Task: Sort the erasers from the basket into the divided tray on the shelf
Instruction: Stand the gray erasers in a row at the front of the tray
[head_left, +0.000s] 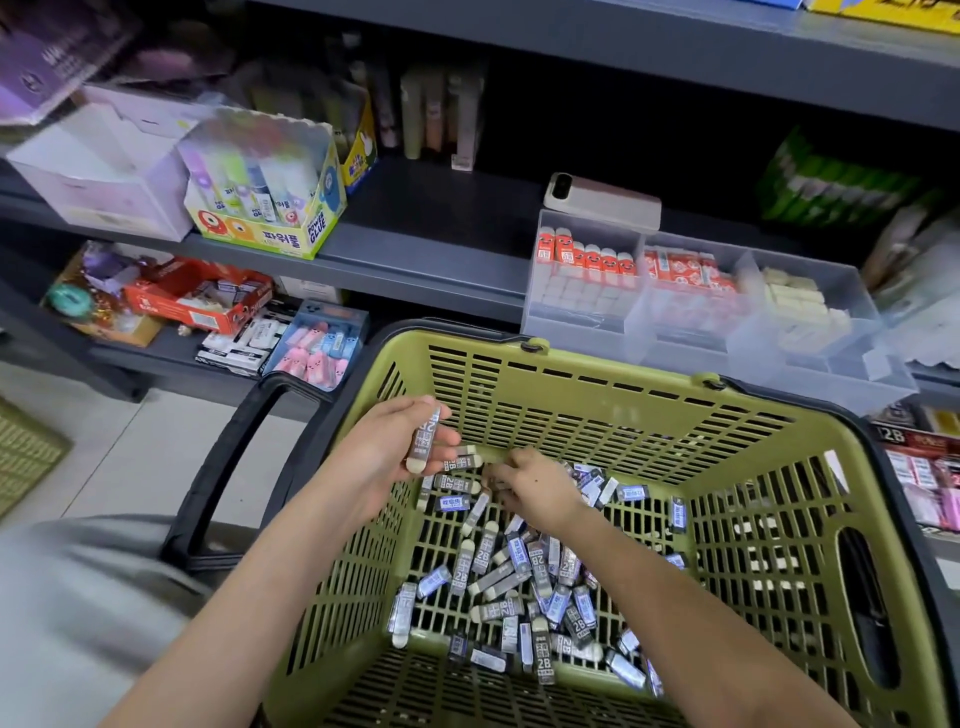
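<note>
Left grip (385, 448) around several erasers (423, 440)

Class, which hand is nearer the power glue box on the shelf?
Left. The left hand, holding erasers, is below-right of the glue box; the right hand is lower, farther right, in the basket.

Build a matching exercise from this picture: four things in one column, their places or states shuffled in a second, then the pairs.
Things
1. phone
2. glue box
3. loose erasers
4. left hand

Places or states
A. scattered on the floor of the basket
B. gripping an eraser stack
C. lying on the back edge of the divided tray
D. standing on the shelf, left of the tray

Pairs: 1-C, 2-D, 3-A, 4-B
</note>
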